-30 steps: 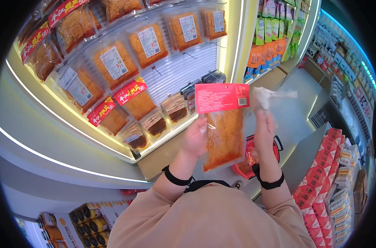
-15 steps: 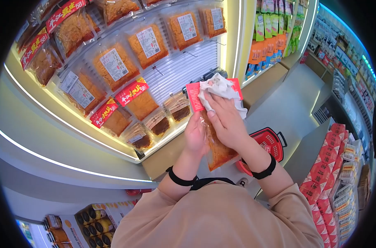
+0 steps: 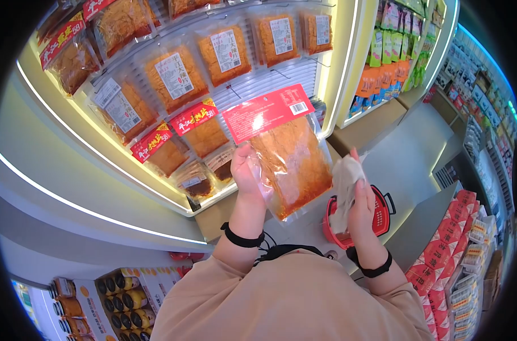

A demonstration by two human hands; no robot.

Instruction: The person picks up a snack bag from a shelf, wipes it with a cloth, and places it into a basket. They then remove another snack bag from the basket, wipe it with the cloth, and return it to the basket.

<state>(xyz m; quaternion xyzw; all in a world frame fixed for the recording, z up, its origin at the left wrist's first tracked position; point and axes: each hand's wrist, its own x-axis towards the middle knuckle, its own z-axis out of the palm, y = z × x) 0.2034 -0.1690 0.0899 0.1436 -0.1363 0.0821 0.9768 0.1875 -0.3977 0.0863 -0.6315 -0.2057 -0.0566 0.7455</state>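
A clear snack packet (image 3: 295,162) with a red header card and orange-brown slices inside is held up in front of the shelf. My left hand (image 3: 246,173) grips its left edge, fingers mostly behind the pack. The back label with a barcode faces me. To the right of the packet, apart from it, my right hand (image 3: 360,207) is closed round a crumpled white cloth (image 3: 345,184). Black bands circle both wrists.
Similar packets (image 3: 224,54) hang in rows on hooks on the lit display rack. A red shopping basket (image 3: 381,213) stands on the floor at the right. Stacked red boxes (image 3: 440,244) line the lower right, and jars (image 3: 127,301) sit lower left.
My right hand has moved off the packet, down and to the right, taking the white cloth with it. The packet now shows its whole back, and my left hand has shifted slightly left.
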